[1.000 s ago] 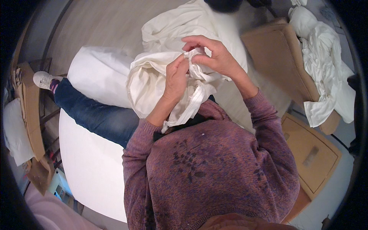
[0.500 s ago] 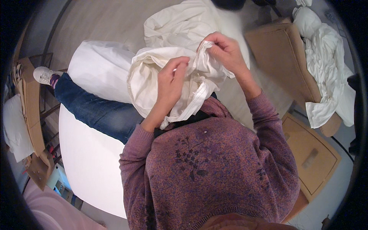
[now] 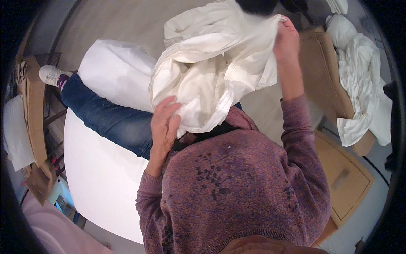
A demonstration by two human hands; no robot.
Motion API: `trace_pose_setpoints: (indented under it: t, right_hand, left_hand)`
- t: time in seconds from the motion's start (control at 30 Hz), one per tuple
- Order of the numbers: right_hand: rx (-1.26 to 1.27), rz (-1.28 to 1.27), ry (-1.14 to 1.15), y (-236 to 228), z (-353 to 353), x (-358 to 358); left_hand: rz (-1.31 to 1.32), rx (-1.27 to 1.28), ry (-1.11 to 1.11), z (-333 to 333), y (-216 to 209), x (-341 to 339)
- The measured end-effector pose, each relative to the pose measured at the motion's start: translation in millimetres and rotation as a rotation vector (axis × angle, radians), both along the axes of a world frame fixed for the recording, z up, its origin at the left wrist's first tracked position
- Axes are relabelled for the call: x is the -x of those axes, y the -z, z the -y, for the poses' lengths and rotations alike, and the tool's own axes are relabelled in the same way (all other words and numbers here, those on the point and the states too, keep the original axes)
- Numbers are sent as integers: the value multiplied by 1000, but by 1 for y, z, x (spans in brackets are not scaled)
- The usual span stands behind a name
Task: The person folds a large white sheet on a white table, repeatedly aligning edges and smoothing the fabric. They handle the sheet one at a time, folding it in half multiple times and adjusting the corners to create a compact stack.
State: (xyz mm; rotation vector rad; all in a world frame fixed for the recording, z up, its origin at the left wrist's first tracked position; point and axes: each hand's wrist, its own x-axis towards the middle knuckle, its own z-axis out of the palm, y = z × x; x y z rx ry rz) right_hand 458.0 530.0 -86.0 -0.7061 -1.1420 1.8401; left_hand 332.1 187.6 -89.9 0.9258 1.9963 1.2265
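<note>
A large white fabric cover (image 3: 249, 59) lies bunched over my lap, its mouth spread so that the creased inside shows. Pinched in my right hand (image 3: 288, 42), raised at the far right, is the cover's edge, drawn out taut. Lower on the left, my left hand (image 3: 164, 122) rests against the near-left edge of the cloth. Its fingers are apart and do not close round the fabric. Beneath and left of the cover is a smooth white bulky piece (image 3: 116, 65), partly hidden by the cloth.
A white tabletop (image 3: 101, 178) reaches along my left side under my jeans-clad leg (image 3: 110, 122). To the right stands a brown padded chair (image 3: 325, 72) with crumpled white cloth (image 3: 359, 72) over it. Cardboard (image 3: 36, 110) leans at the far left.
My right hand has moved up and to the right, pulling the cover's edge outward. My left hand has dropped toward me and left. The cover's mouth has spread wider.
</note>
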Motion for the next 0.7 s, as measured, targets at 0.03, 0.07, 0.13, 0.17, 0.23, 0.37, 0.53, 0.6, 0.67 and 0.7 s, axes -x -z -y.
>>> trace_pose_setpoints:
  t: [0.03,0.07,0.13,0.17,0.23,0.37,0.53,0.6,0.67,0.7]
  right_hand:
    - [-7,-23,-18,0,-5,-1]
    - [3,-39,-29,0,-8,-1]
    - [8,-53,-55,-1,-14,-1]
    - [16,-52,-62,-1,-16,-1]
    - [26,-41,-50,0,-18,0]
    - [8,-51,-73,2,-21,-1]
    - [4,-59,-93,4,-25,-4]
    - [16,-67,-99,3,-27,-4]
    - [29,-63,-102,2,-27,-4]
    - [33,-57,-103,1,-28,-4]
  left_hand:
    - [-167,12,-84,2,2,1]
    - [-339,32,-155,5,5,2]
    - [-291,44,-316,8,14,5]
    - [-268,49,-390,9,19,7]
    - [155,46,-518,8,31,9]
    - [956,-10,-628,4,54,11]
    - [1472,-156,-560,14,61,15]
    - [1422,-120,-518,23,57,18]
    - [1401,-139,-477,28,53,19]
    - [1388,-154,-486,30,50,19]
